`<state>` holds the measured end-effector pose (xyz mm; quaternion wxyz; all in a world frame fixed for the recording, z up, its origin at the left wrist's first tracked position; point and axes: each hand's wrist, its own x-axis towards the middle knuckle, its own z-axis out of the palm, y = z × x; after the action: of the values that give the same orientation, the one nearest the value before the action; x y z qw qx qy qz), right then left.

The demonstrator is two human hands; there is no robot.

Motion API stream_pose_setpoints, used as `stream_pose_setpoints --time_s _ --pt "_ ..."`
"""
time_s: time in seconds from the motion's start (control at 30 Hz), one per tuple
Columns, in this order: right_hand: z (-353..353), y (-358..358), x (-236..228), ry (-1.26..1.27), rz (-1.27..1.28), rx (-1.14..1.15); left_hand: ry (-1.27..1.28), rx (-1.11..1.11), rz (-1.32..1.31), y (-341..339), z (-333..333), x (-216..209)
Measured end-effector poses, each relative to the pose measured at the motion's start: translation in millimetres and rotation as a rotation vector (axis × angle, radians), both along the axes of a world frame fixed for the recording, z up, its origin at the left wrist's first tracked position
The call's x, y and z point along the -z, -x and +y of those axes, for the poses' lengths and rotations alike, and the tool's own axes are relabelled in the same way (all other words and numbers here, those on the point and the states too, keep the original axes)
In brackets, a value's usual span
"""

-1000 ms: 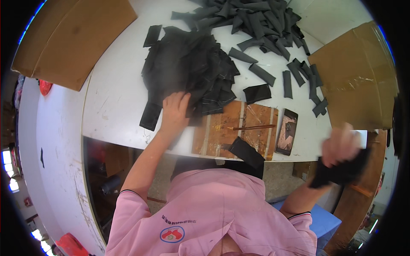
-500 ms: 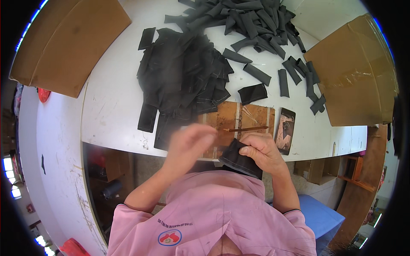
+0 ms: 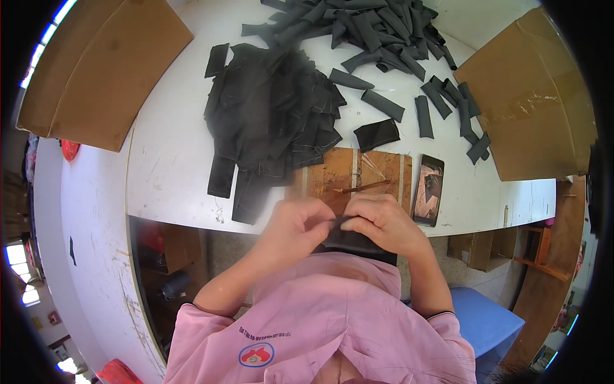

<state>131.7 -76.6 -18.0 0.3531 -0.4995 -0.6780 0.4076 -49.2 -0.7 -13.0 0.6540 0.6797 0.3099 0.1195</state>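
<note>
Close to the table's front edge, my left hand point(image 3: 299, 224) and my right hand point(image 3: 385, 221) face each other, thumbs and fingers pinched on a small black fabric piece point(image 3: 341, 223). My fingers cover most of it. Just beyond them lies a worn brown wooden board point(image 3: 329, 168) with pale strips across it. A thin brown pointed stick point(image 3: 366, 187) rests on the board. A black stitched fabric piece point(image 3: 377, 135) sits at the board's far edge. Left of the board spreads a heap of flat black fabric pieces point(image 3: 272, 109) with pale stitching.
Dark grey fabric tubes point(image 3: 377, 32) are piled at the back, with several scattered toward the right. A phone point(image 3: 428, 190) lies right of the board. Cardboard boxes stand at left point(image 3: 102, 70) and right point(image 3: 531, 102). A blue stool point(image 3: 489, 323) is below the table at right.
My left hand, blurred and raised apart before, has come over to the fabric and pinches it beside my right hand. The fabric has turned and is now mostly hidden.
</note>
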Motion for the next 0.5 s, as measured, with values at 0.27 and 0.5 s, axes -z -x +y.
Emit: stream_pose_setpoints --time_s 0.27,0.5 --pt "-30 48 -18 -0.381 -0.318 0.768 -0.288 -0.423 -0.178 -16 -40 8" --pt "-27 48 4 -0.332 -0.145 0.818 -0.774 -0.571 -0.159 -32 -50 23"
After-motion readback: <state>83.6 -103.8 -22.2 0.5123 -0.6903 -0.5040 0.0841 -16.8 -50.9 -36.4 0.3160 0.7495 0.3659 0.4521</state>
